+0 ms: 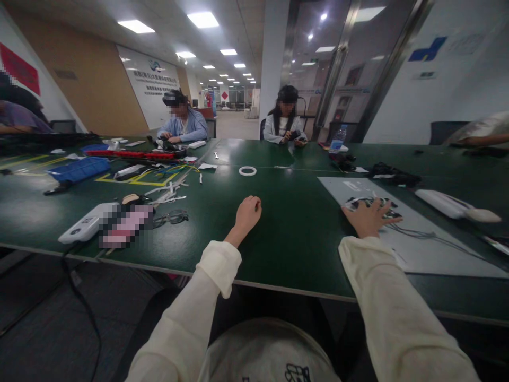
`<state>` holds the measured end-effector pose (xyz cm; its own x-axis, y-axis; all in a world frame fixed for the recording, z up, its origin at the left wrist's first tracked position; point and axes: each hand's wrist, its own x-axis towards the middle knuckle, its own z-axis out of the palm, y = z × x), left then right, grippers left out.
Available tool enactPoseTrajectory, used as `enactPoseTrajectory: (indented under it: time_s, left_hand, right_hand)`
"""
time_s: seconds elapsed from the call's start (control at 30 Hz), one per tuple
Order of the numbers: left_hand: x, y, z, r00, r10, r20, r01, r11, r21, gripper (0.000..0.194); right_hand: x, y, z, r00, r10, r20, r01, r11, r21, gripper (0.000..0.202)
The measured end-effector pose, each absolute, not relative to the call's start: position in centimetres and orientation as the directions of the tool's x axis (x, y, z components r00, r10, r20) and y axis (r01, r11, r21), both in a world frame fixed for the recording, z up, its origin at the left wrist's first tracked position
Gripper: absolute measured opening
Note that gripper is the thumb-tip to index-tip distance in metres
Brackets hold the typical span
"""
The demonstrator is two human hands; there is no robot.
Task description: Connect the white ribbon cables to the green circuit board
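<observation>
Flat tangle of black and pale cabled parts point(352, 202) on a smooth light-grey board point(429, 260), at the right of a glossy dark green desk point(294, 233), directly under the right hand point(369, 217). Nearest, two forearms in cream sleeves point(175, 329) with turned-back cuffs, reaching forward past the desk edge, well apart. Right hand back-up, fingers spread wide across the tangle, seemingly touching rather than gripping. Thin dark cables point(431, 234) trailing rightward over the board. Left hand point(248, 212) loosely curled above or on the green surface, impossible to tell which; no held object visible. By judgement, a step of covering or steadying the tangle; for any grip next, a need to draw the spread fingers in around the parts. Beyond the left hand, a flat white ring point(240, 171). Across the desk, two seated co-workers point(184, 127) in black headgear.
</observation>
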<state>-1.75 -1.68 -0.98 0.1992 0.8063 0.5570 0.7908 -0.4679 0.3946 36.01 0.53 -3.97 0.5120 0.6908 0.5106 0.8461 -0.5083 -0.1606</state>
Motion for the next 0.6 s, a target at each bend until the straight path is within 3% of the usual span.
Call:
enactPoseTrajectory:
  time_s: [0.3,0.47,0.6]
  left_hand:
    - [-2.0,-1.5,-1.5,0.22,0.823,0.523,0.752,-0.485,0.447,0.009]
    - [-1.9,-1.3,-1.7,0.231,0.831,0.506,0.75,-0.483,0.451,0.01]
    - [-1.9,-1.2,-1.7,0.224,0.834,0.504,0.756,-0.475,0.451,0.01]
  right_hand:
    - [37.1,1.3,-3.7,0.594,0.666,0.451,0.804,-0.517,-0.293,0.056]
    - [38.7,0.4,-2.2,0.807,0.494,0.323,0.567,-0.496,-0.658,0.053]
    - [41.4,-0.4,-1.7,0.915,0.302,0.269,0.387,-0.462,-0.798,0.055]
